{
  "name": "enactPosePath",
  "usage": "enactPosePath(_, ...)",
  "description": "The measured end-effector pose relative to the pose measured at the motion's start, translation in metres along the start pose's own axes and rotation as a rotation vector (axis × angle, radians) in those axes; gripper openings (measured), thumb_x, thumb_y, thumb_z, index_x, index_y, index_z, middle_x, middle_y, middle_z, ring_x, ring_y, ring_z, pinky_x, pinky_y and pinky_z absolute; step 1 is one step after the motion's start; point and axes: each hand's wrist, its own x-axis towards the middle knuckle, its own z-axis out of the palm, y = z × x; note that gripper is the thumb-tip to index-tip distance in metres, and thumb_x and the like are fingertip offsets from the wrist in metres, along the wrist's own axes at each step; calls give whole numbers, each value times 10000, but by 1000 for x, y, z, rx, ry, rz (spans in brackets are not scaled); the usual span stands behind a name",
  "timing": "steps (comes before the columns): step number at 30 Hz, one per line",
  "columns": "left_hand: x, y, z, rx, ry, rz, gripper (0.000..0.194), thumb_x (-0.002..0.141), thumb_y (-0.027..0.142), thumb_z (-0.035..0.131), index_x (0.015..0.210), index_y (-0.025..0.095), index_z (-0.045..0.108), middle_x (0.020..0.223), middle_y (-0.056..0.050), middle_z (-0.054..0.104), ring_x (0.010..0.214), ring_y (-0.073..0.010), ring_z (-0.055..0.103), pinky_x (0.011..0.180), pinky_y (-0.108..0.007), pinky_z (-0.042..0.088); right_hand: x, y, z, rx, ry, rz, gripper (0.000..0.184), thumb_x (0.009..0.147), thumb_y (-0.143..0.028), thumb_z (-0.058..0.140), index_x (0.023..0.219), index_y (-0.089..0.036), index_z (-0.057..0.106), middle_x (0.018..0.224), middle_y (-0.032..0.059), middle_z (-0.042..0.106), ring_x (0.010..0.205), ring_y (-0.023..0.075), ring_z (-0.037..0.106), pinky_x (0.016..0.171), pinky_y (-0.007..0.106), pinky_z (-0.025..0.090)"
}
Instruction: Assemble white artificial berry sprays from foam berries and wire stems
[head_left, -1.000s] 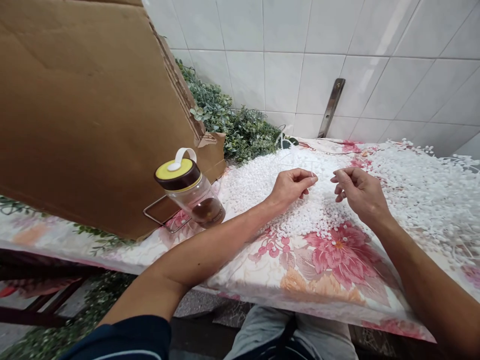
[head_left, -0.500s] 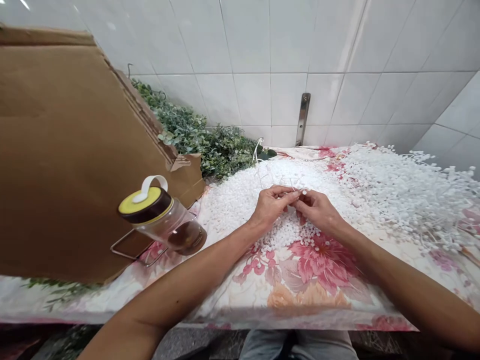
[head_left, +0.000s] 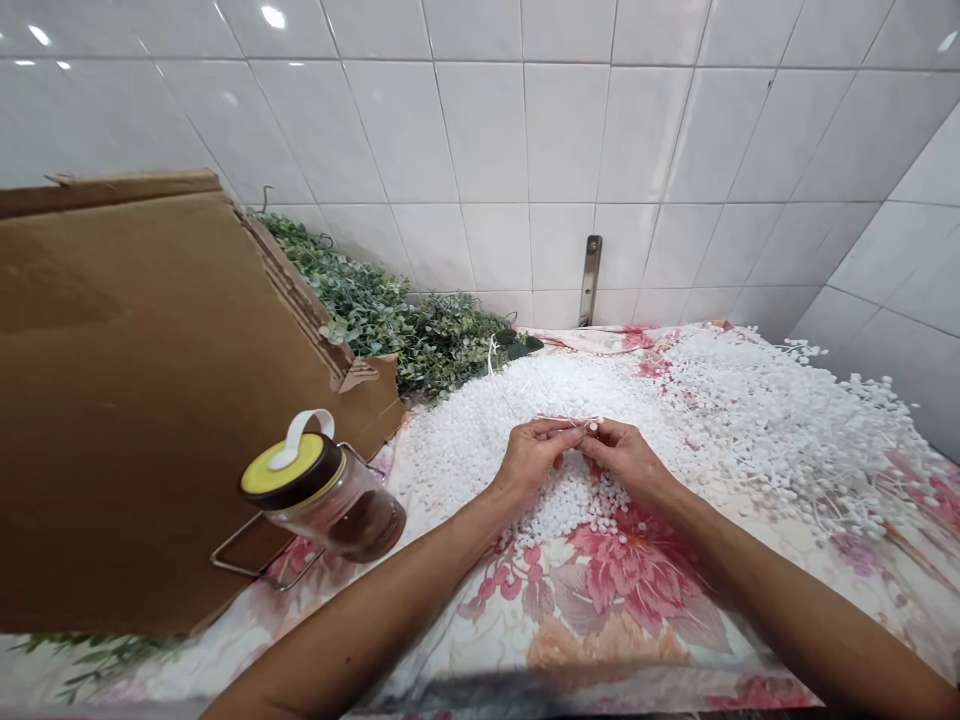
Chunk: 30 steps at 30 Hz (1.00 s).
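Observation:
My left hand (head_left: 534,462) is closed in a pinch on a thin white plastic stem (head_left: 551,418), part of which shows above the fingers. Close beside it, fingertips nearly touching, my right hand (head_left: 624,458) pinches at a small white bead (head_left: 593,426) near the stem's end. The fingers partly hide how bead and stem meet. Both hands are just above a broad heap of loose white beads (head_left: 457,440). To the right lies a pile of white stems with beads on their tips (head_left: 802,430).
A large cardboard box (head_left: 135,420) stands at left. Before it, a jar with a yellow lid (head_left: 322,490) leans by a metal wire frame (head_left: 247,550). Artificial greenery (head_left: 420,335) lies along the tiled wall (head_left: 487,130). A metal bracket (head_left: 591,280) is against the wall. A floral cloth (head_left: 480,640) covers the table.
My hands were apart one second ago; my right hand has come left to meet my left hand at the stem. The view has tilted up and turned right.

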Motion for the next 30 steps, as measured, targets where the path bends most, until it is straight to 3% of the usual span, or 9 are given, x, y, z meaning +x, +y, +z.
enactPosePath(5,3,1,-4,-42,-29,-11,308,643,390,906,818,159,803,788,-38,726,556,-78,492,512,-238,365,-2,-6,-1,-35,-8,14,395,853,-595,728,855,-205,664,672,-36,592,482,113,530,466,260,478)
enactPosePath(10,1,10,-5,-79,-110,-70,382,700,503,859,727,150,717,611,12,569,516,-76,425,466,-232,303,-4,-14,-2,16,-21,45,399,879,-594,709,860,-203,634,651,-31,609,482,119,551,480,263,487)
enactPosePath(15,0,12,-4,68,-35,-22,408,734,559,815,756,159,740,505,50,459,467,-77,345,460,-251,257,-4,-12,-1,46,-24,84,389,856,-580,742,918,-206,653,689,-22,634,506,126,553,482,272,492)
enactPosePath(18,3,8,-5,200,70,80,344,753,505,810,796,164,783,543,29,536,503,-91,410,506,-255,314,-4,-10,0,54,-29,93,407,835,-573,760,986,-206,669,740,-7,661,525,131,557,468,275,494)
enactPosePath(21,6,3,-6,290,126,193,266,778,451,797,801,186,800,709,-20,675,613,-117,540,577,-252,396,-4,-10,-1,23,-24,69,396,847,-569,746,981,-203,677,703,-18,648,506,126,548,472,276,495)
enactPosePath(25,5,-1,-8,376,136,292,237,829,421,766,829,188,807,794,-40,733,715,-137,620,676,-255,463,-4,-12,-2,-8,-6,53,392,861,-562,735,974,-191,674,670,-29,634,477,118,551,474,274,494)
enactPosePath(30,2,-4,-7,383,106,283,251,846,429,753,879,186,807,813,-36,752,689,-133,624,654,-252,474,-5,-15,3,1,12,51,395,838,-574,745,888,-197,643,614,-44,598,461,117,552,459,267,495)
